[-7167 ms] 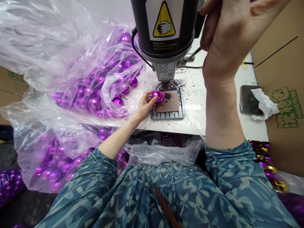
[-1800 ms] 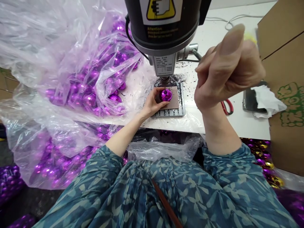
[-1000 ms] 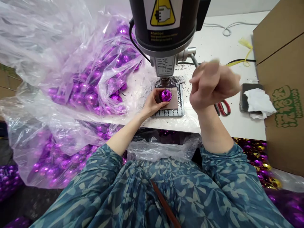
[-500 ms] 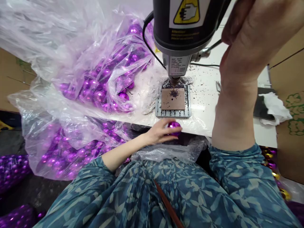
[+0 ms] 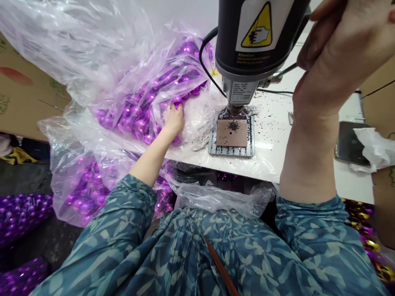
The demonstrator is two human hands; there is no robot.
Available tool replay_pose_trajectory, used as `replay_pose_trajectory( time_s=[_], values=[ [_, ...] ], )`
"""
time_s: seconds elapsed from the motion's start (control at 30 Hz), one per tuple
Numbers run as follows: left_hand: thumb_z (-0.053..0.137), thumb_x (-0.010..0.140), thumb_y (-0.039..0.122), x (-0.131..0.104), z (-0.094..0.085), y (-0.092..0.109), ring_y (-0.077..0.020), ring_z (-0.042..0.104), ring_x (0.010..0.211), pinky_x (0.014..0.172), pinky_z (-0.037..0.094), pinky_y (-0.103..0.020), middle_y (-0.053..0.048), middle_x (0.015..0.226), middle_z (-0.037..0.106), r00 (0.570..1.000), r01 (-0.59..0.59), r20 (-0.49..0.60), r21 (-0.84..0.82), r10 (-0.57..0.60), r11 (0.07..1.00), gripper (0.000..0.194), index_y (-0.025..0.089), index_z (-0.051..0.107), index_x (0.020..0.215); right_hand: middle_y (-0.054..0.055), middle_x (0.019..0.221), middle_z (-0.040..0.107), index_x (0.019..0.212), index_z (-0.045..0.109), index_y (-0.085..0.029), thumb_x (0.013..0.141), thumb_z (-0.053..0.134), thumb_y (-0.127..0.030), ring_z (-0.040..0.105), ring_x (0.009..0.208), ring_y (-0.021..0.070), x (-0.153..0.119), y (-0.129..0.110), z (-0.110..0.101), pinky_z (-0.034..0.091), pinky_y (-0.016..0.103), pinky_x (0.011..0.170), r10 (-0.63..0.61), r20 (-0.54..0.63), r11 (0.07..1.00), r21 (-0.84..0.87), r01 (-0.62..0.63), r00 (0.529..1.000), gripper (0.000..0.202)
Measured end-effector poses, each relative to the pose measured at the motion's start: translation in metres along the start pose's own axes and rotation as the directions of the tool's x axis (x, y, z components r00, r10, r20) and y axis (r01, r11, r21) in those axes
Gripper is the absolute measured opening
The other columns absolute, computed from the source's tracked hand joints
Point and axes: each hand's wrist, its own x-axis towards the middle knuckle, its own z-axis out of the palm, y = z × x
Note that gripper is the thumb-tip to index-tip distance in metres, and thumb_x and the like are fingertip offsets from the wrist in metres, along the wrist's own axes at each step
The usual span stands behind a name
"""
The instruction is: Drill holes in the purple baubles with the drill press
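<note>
At the opening of a clear plastic bag, my left hand point(image 5: 174, 120) reaches to shiny purple disco-ball baubles point(image 5: 142, 125). Its fingers are apart and point away from me, with the tips at the baubles; no bauble shows in its grasp. High on the right, my right hand point(image 5: 327, 45) is closed around the end of the drill press lever point(image 5: 286, 70); the grip itself is hidden. The dark drill press point(image 5: 247, 61) stands over a brown square block point(image 5: 232, 133) with a small hole, lying on a grey slotted base plate point(image 5: 212, 150). Dark shavings cover the block.
Shavings lie scattered on the white table point(image 5: 268, 144). An open plastic bag point(image 5: 212, 197) hangs at my lap below the table edge. A dark flat object point(image 5: 350, 142) and crumpled white tissue point(image 5: 376, 148) lie to the right. Cardboard boxes point(image 5: 27, 94) stand at the left.
My left hand has moved from the table's front edge, where it held a purple bauble, up and left to the bagged baubles. That bauble has left the hand. My right hand stays on the lever.
</note>
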Motion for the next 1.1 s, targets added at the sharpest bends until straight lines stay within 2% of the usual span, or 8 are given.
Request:
replay_pose_trajectory(
  time_s=[0.13,0.23,0.37,0.53,0.7,0.8,0.93,1.1],
  values=[
    [0.087,0.066,0.022,0.016,-0.003,0.007,-0.049,0.063,0.138,0.134,0.042,-0.07,-0.02,0.127,0.075,0.998,0.025,0.057,0.073,-0.029,0.997,0.032,0.022,0.072,0.095,-0.001,0.052,0.055,0.054,0.054,-0.017,0.05,0.062,-0.091,0.06,0.052,0.0026,0.006,-0.003,0.012,0.049,0.015,0.059,0.038,-0.206,0.998,-0.034,-0.046,0.978,0.075],
    [0.094,0.067,0.024,-0.002,-0.009,0.034,-0.042,0.073,0.123,0.123,0.055,-0.063,-0.014,0.125,0.078,0.996,-0.03,0.081,0.041,0.027,0.999,0.048,0.021,0.078,0.112,-0.004,0.047,0.049,0.05,0.052,-0.017,0.054,0.064,-0.09,0.052,0.046,-0.002,0.009,-0.008,0.016,0.04,0.012,0.054,-0.019,-0.176,0.999,-0.04,0.012,0.984,0.074],
    [0.105,0.074,0.054,-0.044,-0.008,0.079,-0.0308,0.077,0.116,0.104,0.065,-0.045,-0.01,0.129,0.08,0.975,-0.138,0.132,-0.264,0.177,0.955,0.069,0.024,0.073,0.127,-0.002,0.048,0.052,0.05,0.051,-0.017,0.061,0.066,-0.089,0.054,0.046,0.0002,0.007,-0.005,0.015,0.04,0.014,0.053,-0.062,-0.187,0.998,-0.024,0.058,0.98,0.075],
    [0.104,0.07,0.077,-0.077,0.015,0.11,-0.0211,0.078,0.093,0.084,0.063,-0.034,-0.002,0.104,0.078,0.949,0.03,0.269,-0.597,0.164,0.802,0.084,0.029,0.058,0.121,0.001,0.057,0.061,0.06,0.06,-0.013,0.068,0.065,-0.089,0.066,0.057,0.005,0.001,-0.001,0.01,0.049,0.015,0.061,-0.044,-0.19,0.999,-0.031,0.039,0.981,0.077],
    [0.087,0.092,0.07,-0.078,0.028,0.112,-0.0217,0.082,0.097,0.087,0.07,-0.04,-0.003,0.114,0.08,0.92,0.211,0.376,-0.716,0.113,0.666,0.062,0.032,0.055,0.13,-0.003,0.046,0.048,0.051,0.052,-0.013,0.076,0.068,-0.083,0.047,0.044,-0.0046,0.001,-0.011,0.016,0.03,0.011,0.053,-0.079,-0.154,0.996,-0.045,0.073,0.985,0.076],
    [0.087,0.093,0.062,-0.075,0.034,0.108,-0.0212,0.083,0.095,0.086,0.07,-0.039,-0.004,0.111,0.082,0.93,0.241,0.365,-0.71,0.053,0.662,0.053,0.029,0.061,0.126,-0.003,0.046,0.047,0.05,0.055,-0.013,0.078,0.068,-0.081,0.045,0.043,-0.0053,0.003,-0.016,0.017,0.03,0.01,0.053,-0.056,-0.137,0.996,-0.08,0.046,0.989,0.075],
    [0.096,0.088,0.049,-0.072,0.044,0.101,-0.0195,0.082,0.091,0.086,0.07,-0.035,-0.002,0.101,0.083,0.947,0.258,0.32,-0.682,-0.038,0.685,0.048,0.027,0.062,0.115,-0.001,0.055,0.058,0.057,0.059,-0.013,0.092,0.049,-0.081,0.065,0.057,-0.0021,-0.009,-0.023,0.012,0.04,0.005,0.056,-0.006,-0.019,0.984,-0.177,0.003,1.0,0.078],
    [0.09,0.097,0.046,-0.067,0.059,0.1,-0.0232,0.086,0.111,0.096,0.071,-0.037,-0.009,0.123,0.086,0.937,0.291,0.346,-0.686,-0.053,0.667,0.046,0.025,0.065,0.13,0.001,0.068,0.066,0.063,0.056,-0.013,0.104,0.026,-0.077,0.084,0.094,0.0061,-0.048,-0.045,0.01,0.05,0.0,0.068,0.143,0.175,0.973,-0.202,-0.107,0.974,0.081]
  ],
)
